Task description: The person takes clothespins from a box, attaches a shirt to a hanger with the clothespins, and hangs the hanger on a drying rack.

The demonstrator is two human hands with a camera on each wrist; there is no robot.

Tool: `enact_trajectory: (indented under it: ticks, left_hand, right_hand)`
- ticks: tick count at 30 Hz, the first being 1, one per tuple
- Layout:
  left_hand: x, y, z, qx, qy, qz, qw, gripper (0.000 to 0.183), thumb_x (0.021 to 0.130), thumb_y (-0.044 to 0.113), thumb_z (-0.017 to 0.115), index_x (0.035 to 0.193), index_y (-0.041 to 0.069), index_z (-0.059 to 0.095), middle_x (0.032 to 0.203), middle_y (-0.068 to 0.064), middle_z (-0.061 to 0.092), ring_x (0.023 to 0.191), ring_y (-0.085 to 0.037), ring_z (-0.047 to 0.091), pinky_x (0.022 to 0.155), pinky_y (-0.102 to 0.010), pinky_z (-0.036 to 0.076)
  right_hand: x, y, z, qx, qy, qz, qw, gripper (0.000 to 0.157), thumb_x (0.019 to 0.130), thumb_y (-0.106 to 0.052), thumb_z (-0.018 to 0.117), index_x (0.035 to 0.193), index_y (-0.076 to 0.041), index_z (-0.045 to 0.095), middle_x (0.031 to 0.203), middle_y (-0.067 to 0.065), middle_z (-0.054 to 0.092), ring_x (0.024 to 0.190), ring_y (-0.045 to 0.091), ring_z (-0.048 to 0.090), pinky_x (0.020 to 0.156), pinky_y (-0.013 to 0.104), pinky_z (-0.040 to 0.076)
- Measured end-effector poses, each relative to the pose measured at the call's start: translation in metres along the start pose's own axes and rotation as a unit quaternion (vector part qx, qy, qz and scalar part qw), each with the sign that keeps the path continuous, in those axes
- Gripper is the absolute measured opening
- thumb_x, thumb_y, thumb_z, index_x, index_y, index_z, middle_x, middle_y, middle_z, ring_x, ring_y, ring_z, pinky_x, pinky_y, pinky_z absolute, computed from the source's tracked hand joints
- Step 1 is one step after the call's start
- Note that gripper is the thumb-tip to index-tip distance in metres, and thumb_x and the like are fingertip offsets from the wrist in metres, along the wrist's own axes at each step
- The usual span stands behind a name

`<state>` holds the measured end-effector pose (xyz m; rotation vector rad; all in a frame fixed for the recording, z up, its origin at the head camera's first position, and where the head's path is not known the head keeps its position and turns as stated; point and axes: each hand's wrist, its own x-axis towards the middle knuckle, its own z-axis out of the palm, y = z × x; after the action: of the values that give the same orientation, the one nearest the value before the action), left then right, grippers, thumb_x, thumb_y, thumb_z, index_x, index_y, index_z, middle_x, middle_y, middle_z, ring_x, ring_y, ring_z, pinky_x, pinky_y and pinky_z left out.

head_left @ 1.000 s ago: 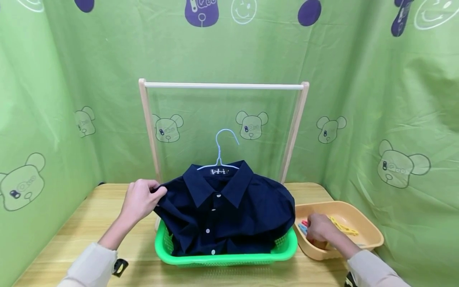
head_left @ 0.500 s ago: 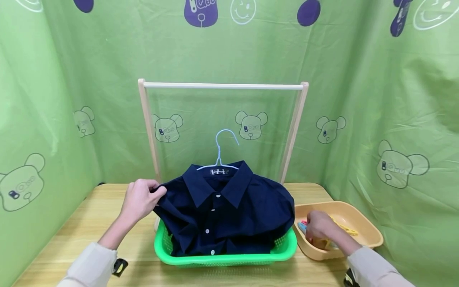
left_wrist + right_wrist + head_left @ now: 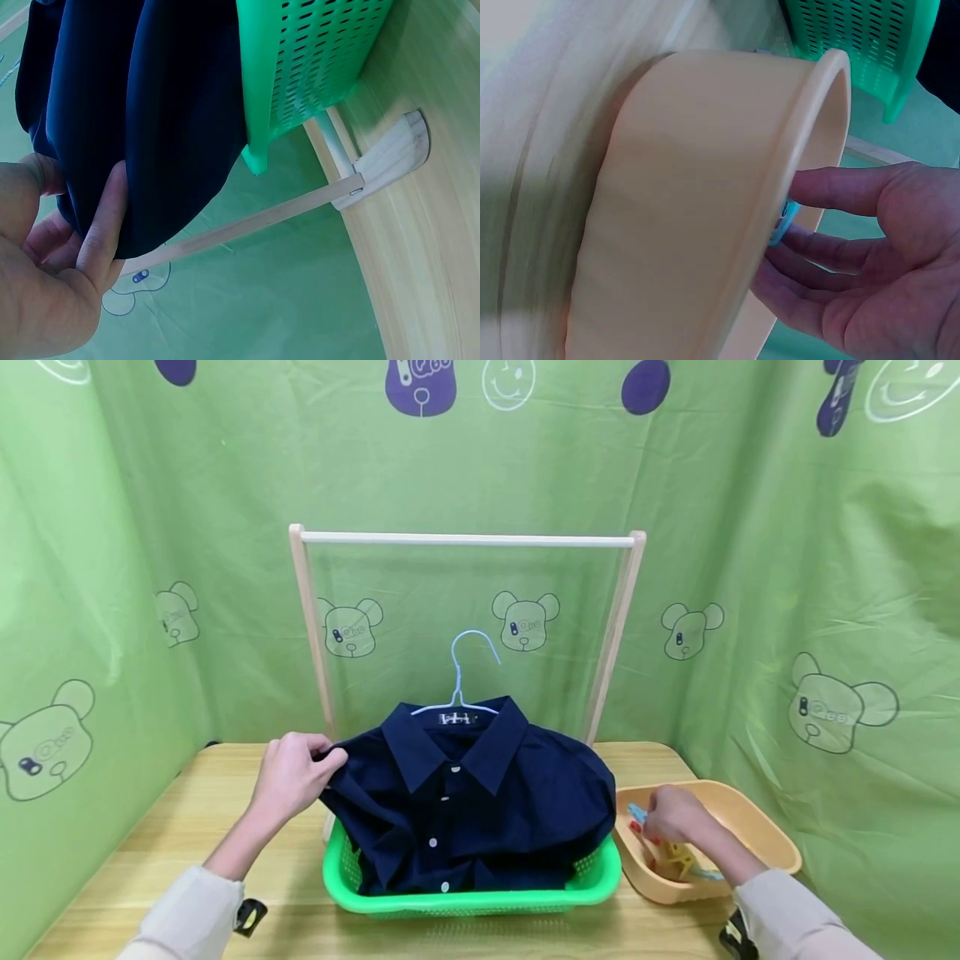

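Observation:
A dark navy shirt (image 3: 480,810) with a collar and white buttons lies in the green basket (image 3: 480,906). A light blue wire hanger (image 3: 458,677) sits inside its collar, hook upward. My left hand (image 3: 291,781) pinches the shirt's shoulder or sleeve at the left; folds of cloth lie between thumb and fingers in the left wrist view. In the orange tub (image 3: 750,810), my right hand (image 3: 678,817) pinches a blue clothespin (image 3: 783,223) between thumb and fingertips. Red and yellow clothespins (image 3: 678,858) lie below that hand, partly hidden.
Behind the basket stands a rack with a white bar (image 3: 468,539) and wooden posts (image 3: 615,635). One wooden foot (image 3: 390,161) of it shows in the left wrist view. Green curtains (image 3: 480,468) enclose the wooden table (image 3: 202,802).
My right hand has lifted and shifted slightly away from me within the tub, a blue clothespin now at its fingertips. More clothespins show beneath it. The left hand and shirt look unchanged.

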<state>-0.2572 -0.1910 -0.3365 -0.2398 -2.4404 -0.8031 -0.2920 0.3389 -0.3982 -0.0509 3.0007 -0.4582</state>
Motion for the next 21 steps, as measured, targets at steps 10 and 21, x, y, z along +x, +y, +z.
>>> enact_trajectory:
  ticks: [10, 21]
  left_hand:
    - [0.0005, -0.0003, 0.0001, -0.001, -0.005, -0.001, 1.0000, 0.038, 0.079, 0.014, 0.062, 0.053, 0.020, 0.036, 0.052, 0.012, 0.023, 0.049, -0.009, 0.022, 0.052, -0.025, 0.022]
    - [0.0016, -0.0014, 0.0000, 0.003, -0.005, -0.007, 1.0000, 0.035, 0.080, 0.015, 0.063, 0.053, 0.019, 0.041, 0.051, 0.012, 0.026, 0.048, -0.009, 0.026, 0.052, -0.025, 0.024]
  right_hand:
    - [-0.0001, 0.0020, -0.0043, 0.021, 0.007, -0.008, 1.000, 0.013, 0.071, -0.007, 0.069, 0.076, -0.006, 0.057, 0.072, 0.006, 0.055, 0.062, 0.019, 0.052, 0.054, 0.029, 0.041]
    - [-0.0014, -0.0011, -0.0092, 0.003, 0.021, -0.029, 0.999, 0.010, 0.078, -0.010, 0.066, 0.084, -0.004, 0.061, 0.074, 0.005, 0.058, 0.065, 0.020, 0.051, 0.056, 0.031, 0.039]
